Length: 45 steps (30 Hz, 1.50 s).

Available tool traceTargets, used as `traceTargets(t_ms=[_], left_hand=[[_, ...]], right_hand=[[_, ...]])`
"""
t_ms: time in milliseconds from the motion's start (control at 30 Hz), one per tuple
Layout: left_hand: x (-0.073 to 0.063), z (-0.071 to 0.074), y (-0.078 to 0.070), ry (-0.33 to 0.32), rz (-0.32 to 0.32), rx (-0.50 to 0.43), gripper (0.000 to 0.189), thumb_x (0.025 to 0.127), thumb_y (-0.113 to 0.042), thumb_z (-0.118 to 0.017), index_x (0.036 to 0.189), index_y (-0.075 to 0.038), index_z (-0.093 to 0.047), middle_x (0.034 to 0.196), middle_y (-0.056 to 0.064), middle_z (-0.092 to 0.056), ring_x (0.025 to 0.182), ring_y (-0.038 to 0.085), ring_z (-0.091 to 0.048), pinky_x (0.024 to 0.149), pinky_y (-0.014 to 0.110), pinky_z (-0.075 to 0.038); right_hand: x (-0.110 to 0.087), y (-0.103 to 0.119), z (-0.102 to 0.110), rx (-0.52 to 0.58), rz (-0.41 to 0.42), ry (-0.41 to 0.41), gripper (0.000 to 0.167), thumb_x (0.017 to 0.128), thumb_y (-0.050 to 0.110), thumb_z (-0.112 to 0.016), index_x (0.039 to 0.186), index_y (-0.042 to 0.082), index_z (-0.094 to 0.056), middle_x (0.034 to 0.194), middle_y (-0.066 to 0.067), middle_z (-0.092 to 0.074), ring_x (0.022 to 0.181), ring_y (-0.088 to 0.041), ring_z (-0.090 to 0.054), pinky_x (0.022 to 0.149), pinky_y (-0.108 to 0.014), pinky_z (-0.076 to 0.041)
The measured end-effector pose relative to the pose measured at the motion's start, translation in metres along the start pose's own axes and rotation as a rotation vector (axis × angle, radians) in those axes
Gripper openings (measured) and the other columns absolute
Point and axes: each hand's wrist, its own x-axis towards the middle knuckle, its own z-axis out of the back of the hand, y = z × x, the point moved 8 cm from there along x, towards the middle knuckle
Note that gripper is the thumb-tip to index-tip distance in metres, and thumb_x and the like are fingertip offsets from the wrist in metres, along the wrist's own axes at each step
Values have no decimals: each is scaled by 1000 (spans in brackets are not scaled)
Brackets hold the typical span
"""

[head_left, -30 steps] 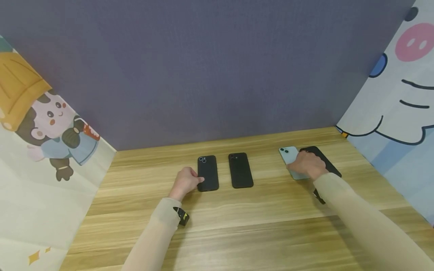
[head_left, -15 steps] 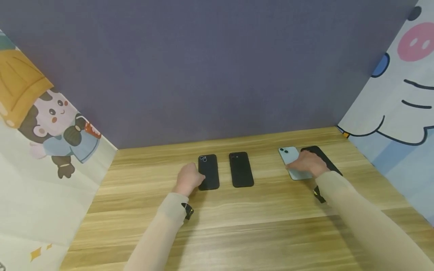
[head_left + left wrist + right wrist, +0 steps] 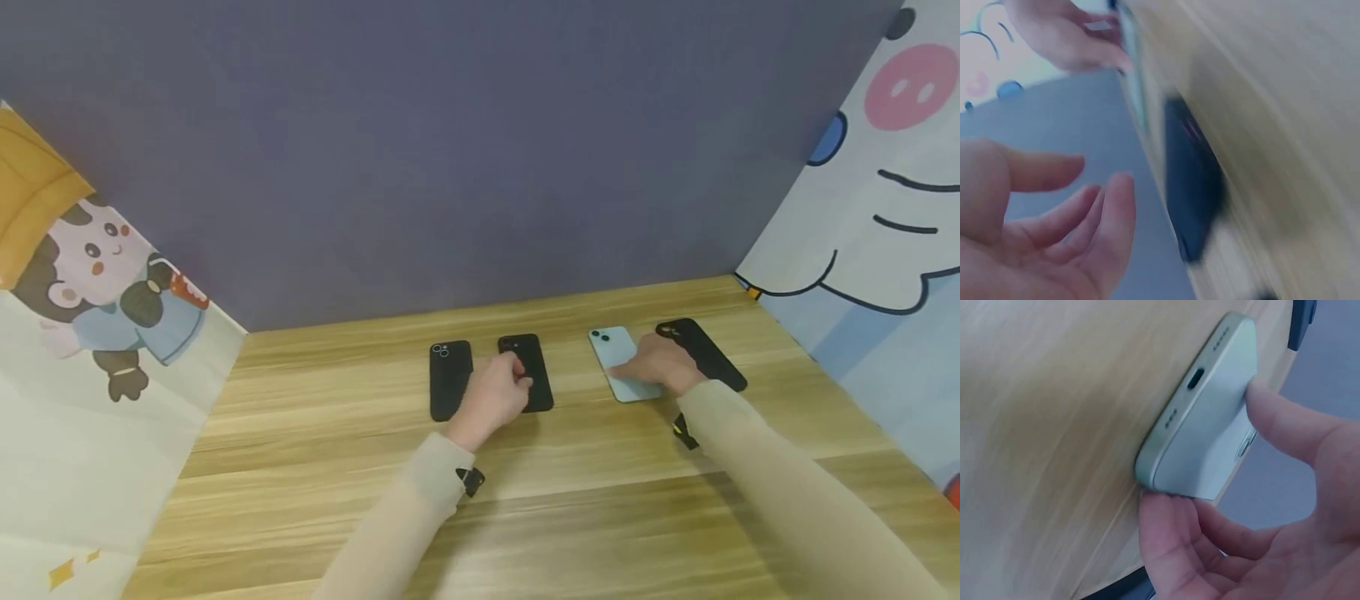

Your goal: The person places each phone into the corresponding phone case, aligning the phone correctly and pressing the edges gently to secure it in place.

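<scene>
A right hand [image 3: 657, 364] pinches a pale phone [image 3: 1210, 434] by its edges on a wood-grain table [image 3: 585, 517], while a left hand [image 3: 495, 393], fingers loosely bent and apart from everything, hovers over a dark phone [image 3: 535, 357]. Another dark phone [image 3: 447, 381] and a black slab [image 3: 707, 353] flank them. Behind stands a grey-blue wall [image 3: 480, 158]; cartoon-printed panels [image 3: 877, 258] line both sides.
</scene>
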Motion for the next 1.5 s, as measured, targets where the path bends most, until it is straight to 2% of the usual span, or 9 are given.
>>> traceTargets(t_ms=[167,433,500,700,833,933,1067,1300,1500], left_hand=[[6,-28,-30,142,12,-111,29,101,-25,-64,118,-3,-71,106,6,-71,80,15,-63,73,32,-54],[21,-64,-44,179,179,-261,41,98,-26,-63,128,2,-63,122,14,-66,97,22,-61,88,42,-54],[22,-71,-41,179,238,-341,39,98,-23,-63,128,3,-61,120,14,-64,98,24,-60,86,44,-53],[24,-84,-37,188,344,-642,16,94,-10,-62,79,-8,-55,84,3,-51,78,21,-50,83,44,-50],[27,-91,-35,183,414,-900,5,89,-1,-59,91,-5,-56,95,5,-49,91,24,-52,96,47,-52],[30,-95,-30,156,478,-1033,27,86,5,-56,111,-1,-53,100,9,-47,96,26,-50,95,47,-53],[31,-95,-29,126,532,-1037,39,84,7,-56,122,-2,-48,96,10,-46,89,26,-50,92,47,-54],[32,-94,-36,118,533,-940,23,83,7,-53,104,-1,-52,89,6,-42,75,20,-42,79,37,-48],[31,-95,-41,129,532,-906,30,80,9,-51,108,-2,-51,92,5,-41,77,21,-40,74,33,-40]], right_hand=[[2,6,-3,31,-22,13,65,88,42,-76,114,-12,-54,97,-18,-57,82,-29,-54,67,-36,-47],[4,9,-8,75,-49,4,48,87,38,-78,96,-4,-56,83,-12,-57,66,-21,-56,52,-28,-45],[4,10,-9,81,-52,4,47,86,37,-79,95,-4,-57,84,-12,-57,68,-22,-57,52,-28,-47],[3,19,-14,73,-44,15,48,83,40,-81,90,-2,-58,81,-11,-58,66,-22,-57,52,-27,-47],[3,20,-14,62,-59,7,47,84,39,-81,90,-1,-58,81,-12,-58,64,-22,-57,52,-27,-48],[4,19,-15,71,-74,6,44,87,36,-79,92,-2,-57,82,-13,-58,64,-22,-58,52,-27,-50],[5,17,-16,95,-91,5,42,87,34,-78,93,-2,-58,83,-13,-58,65,-22,-57,52,-27,-50],[4,12,-17,176,-115,24,40,87,32,-77,95,-4,-59,83,-12,-56,67,-22,-55,53,-28,-48],[0,14,-18,213,-116,26,35,86,27,-76,92,-2,-57,83,-12,-53,70,-23,-55,56,-30,-53]])
